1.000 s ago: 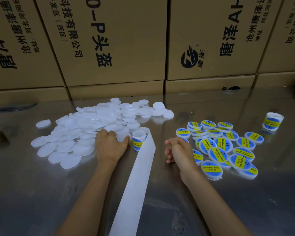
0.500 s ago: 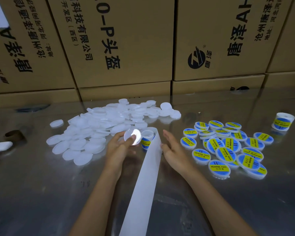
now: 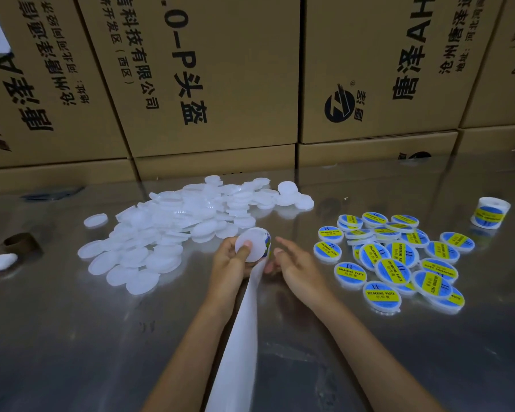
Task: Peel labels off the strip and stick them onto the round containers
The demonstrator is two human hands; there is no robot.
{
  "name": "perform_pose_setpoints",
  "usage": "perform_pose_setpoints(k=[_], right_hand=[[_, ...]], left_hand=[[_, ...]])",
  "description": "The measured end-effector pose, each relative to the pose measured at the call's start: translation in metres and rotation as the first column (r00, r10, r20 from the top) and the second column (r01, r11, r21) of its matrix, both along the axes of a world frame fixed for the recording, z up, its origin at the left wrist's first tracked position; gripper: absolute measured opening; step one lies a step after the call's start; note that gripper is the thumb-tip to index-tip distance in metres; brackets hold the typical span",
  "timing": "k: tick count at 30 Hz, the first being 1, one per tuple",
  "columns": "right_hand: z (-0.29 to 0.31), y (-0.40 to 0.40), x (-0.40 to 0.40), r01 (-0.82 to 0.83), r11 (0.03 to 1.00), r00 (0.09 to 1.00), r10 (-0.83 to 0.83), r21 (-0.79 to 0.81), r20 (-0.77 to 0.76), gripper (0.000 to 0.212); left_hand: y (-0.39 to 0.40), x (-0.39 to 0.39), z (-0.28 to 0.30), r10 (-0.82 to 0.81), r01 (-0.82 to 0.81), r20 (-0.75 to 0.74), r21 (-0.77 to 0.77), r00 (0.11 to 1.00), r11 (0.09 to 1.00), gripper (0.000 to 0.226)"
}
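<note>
My left hand [image 3: 231, 260] had lifted the round white plastic container [image 3: 250, 244] to frame centre, thumb pinching it; my right hand [image 3: 295, 263], fingers spread, had closed on the white label strip [image 3: 244, 322].

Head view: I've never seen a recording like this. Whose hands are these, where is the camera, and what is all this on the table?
The camera sits on a person's head, looking down at their own bare hands over a shiny table. The left hand holds a blank white container; the right hand is open beside it. A white label strip runs toward the camera. Left lies a pile of unlabelled containers; right, labelled containers in blue and yellow, and another label roll. Cardboard boxes stand behind.
</note>
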State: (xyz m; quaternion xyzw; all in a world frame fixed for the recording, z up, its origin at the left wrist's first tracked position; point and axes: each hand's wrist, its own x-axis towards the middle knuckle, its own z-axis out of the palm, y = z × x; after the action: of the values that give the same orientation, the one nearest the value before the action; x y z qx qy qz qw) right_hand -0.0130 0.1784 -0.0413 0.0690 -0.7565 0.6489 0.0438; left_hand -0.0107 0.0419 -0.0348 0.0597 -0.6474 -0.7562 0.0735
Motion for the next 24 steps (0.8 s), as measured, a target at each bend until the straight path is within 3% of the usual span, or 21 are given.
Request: perform_pose_setpoints(k=[10, 15, 24], right_hand=[[-0.0049, 0.0074, 0.0013, 0.103, 0.986, 0.982, -0.08, 0.131, -0.174, 0.018], [-0.008, 0.0042, 0.0016, 0.094, 0.99, 0.994, -0.087, 0.102, -0.072, 0.023], [-0.0091, 0.0036, -0.0017, 0.123, 0.984, 0.992, -0.118, 0.129, -0.046, 0.024]], left_hand=[[-0.0003, 0.0025, 0.0029, -0.071, 0.064, 0.079, 0.09, 0.994, 0.994, 0.019], [-0.0009, 0.0017, 0.0064, -0.048, 0.037, 0.115, 0.092, 0.992, 0.995, 0.015], [0.0007, -0.0002, 0.0067, -0.029, 0.021, 0.122, 0.07, 0.992, 0.997, 0.013]])
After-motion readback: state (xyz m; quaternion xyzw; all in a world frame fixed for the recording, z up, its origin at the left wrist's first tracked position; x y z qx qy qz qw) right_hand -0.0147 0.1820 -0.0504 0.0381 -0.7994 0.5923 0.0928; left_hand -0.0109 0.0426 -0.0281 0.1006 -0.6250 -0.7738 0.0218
